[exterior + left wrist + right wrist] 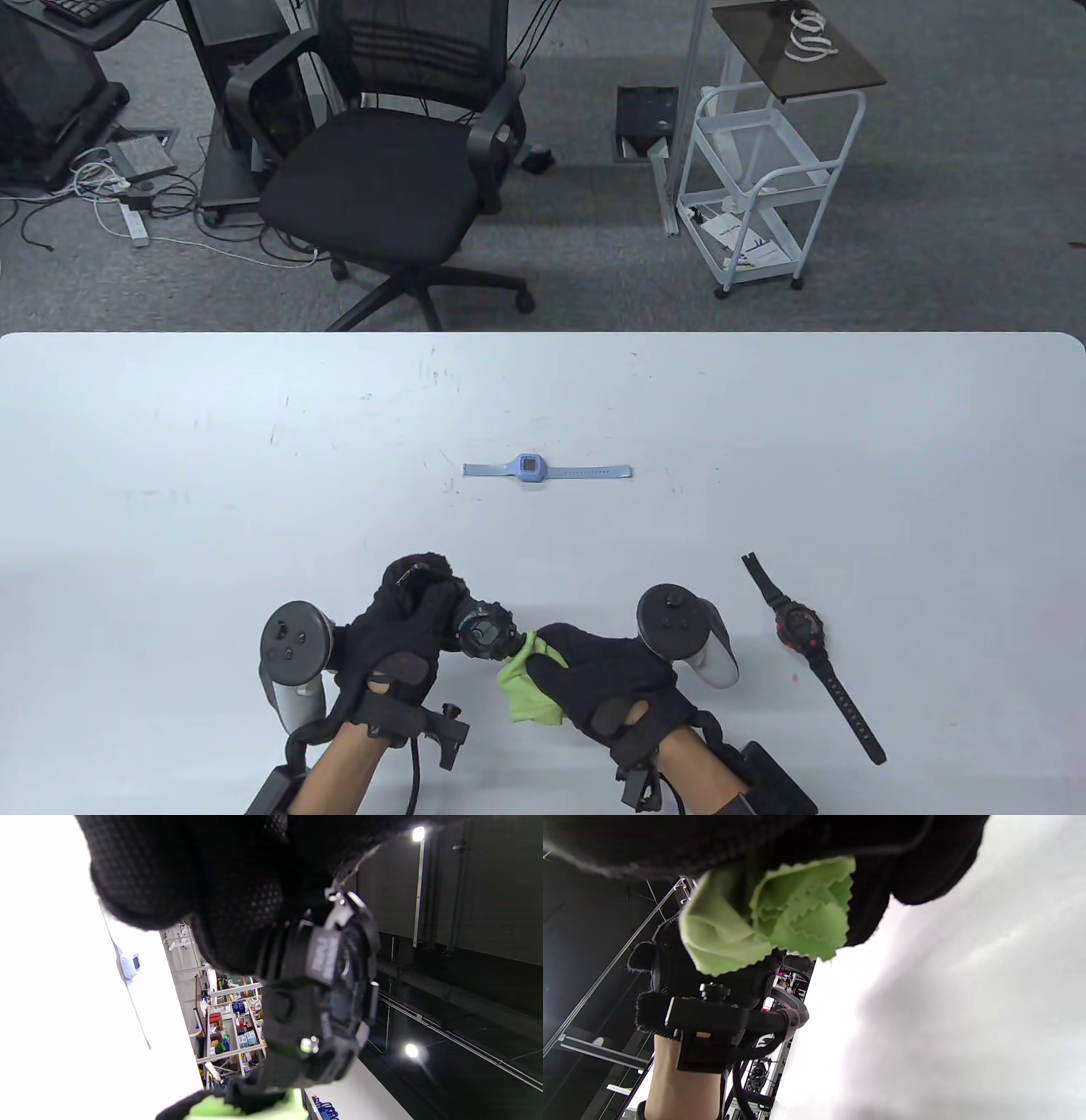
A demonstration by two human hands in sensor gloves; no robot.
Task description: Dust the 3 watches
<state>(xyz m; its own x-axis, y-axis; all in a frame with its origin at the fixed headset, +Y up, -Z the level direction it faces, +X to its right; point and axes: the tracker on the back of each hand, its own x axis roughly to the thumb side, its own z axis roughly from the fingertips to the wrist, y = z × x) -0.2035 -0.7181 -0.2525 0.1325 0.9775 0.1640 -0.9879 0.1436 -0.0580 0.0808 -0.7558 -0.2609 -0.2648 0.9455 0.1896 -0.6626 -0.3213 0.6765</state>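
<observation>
Near the blue watch (528,469): my hands.
Left hand (399,632): I grip the dark watch (484,630).
Right hand (607,671): I pinch the green cloth (528,689) against it.

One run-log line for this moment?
left hand holds dark watch | right hand wipes with green cloth | two watches on table

- The left hand (399,628), low centre-left, grips a dark watch (485,632).
- The right hand (611,671) holds a green cloth (526,692) against it.
- A blue watch (530,469) lies mid-frame on the white table (170,475).
- A black-and-red watch (802,632) lies lower right.
</observation>
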